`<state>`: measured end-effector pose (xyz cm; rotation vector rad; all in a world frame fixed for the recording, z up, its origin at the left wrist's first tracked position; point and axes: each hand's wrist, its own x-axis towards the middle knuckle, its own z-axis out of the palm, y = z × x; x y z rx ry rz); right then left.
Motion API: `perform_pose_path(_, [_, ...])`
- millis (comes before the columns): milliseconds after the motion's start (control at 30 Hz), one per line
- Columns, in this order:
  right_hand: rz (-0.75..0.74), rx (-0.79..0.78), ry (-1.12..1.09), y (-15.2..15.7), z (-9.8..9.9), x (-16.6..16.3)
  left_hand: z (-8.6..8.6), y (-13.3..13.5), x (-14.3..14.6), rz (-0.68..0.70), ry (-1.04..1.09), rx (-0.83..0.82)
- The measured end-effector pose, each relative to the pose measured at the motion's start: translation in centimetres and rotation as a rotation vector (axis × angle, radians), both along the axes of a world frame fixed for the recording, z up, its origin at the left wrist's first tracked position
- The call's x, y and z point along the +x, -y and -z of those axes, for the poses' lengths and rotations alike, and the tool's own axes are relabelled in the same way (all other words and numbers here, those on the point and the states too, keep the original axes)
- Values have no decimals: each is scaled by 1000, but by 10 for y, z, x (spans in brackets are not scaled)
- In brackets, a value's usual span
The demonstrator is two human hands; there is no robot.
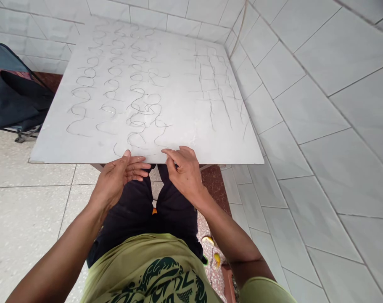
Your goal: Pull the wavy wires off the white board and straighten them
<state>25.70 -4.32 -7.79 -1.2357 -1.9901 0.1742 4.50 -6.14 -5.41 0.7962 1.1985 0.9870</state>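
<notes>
Rows of thin, dark, curved wires (137, 124) lie on a white board (178, 122), some with a bright glint. My left hand (122, 172) is at the board's front edge, fingers stretched out and thumb raised. To its right, my right hand (185, 168) is closed in a pinch, index finger and thumb together just above the edge. A faint thin line, apparently another wire, shows between the two hands; its ends are hidden or too fine to follow. One curved wire lies close to my right fingertips.
Straighter wires (215, 84) cross in a loose grid on the board's right side. A tiled wall (323, 126) runs along the right and back. At left stands a folding chair (17, 97) with dark cloth, on a speckled floor (30, 202).
</notes>
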Motion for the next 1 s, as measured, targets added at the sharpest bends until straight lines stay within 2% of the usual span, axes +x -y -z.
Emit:
perform_pose_path(133, [-14, 24, 58, 1, -1, 2, -2, -14, -12, 163, 10, -106])
perform_pose_path(267, [-45, 60, 69, 1, 1, 3, -4, -23, -17, 309, -26, -115])
perform_pose_path(467, [-59, 47, 94, 3, 4, 2, 0, -21, -18, 359, -15, -98])
perform_pose_path(567, [-47, 27, 67, 3, 5, 0, 5, -21, -22, 413, -86, -94])
perform_pose_path(667, [-69, 24, 51, 2, 4, -1, 2, -23, -29, 473, -298, 31])
perform_pose_path(800, [-161, 30, 100, 1, 1, -2, -16, -24, -32, 487, -628, 291])
perform_pose_path(900, [-234, -9, 125, 3, -1, -6, -31, -22, -23, 563, -738, 454])
perform_pose_path(1000, [-264, -37, 127, 6, -3, -10, -36, -20, -11, 630, -821, 575])
